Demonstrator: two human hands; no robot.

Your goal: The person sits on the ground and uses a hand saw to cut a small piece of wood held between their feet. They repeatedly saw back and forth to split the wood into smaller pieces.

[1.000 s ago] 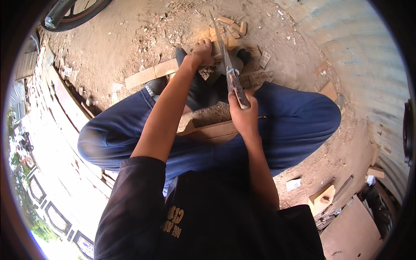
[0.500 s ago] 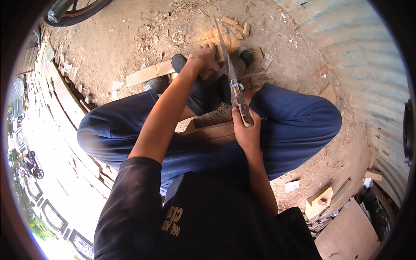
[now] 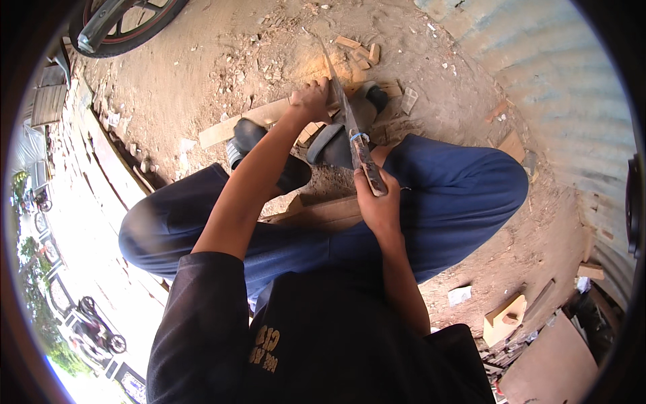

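Observation:
My right hand (image 3: 379, 207) is closed around the worn handle of a handsaw (image 3: 364, 161), a pale blue tie wrapped where handle and blade meet. The saw's long, narrow blade points away from me and slightly left, beside my left hand. Fingers curled over it, my left hand (image 3: 311, 102) grips a long wooden strip (image 3: 225, 128) lying crosswise near my feet. A dark shoe (image 3: 249, 133) on my left foot is by the strip; my right foot's grey-black shoe (image 3: 363, 111) is beyond the blade. The exact blade-to-wood contact is hard to make out.
Several short wood offcuts (image 3: 363, 51) and pale sawdust (image 3: 311, 65) lie on the dirt beyond the saw. A corrugated metal sheet (image 3: 531, 81) stands at right. A motorbike wheel (image 3: 134, 30) is at the far left. Another wooden piece (image 3: 323, 214) lies between my legs.
My left foot has shifted left and nearer to me, uncovering more of the ground and wood between my feet. The saw's tip has swung slightly left. Both hands keep their holds.

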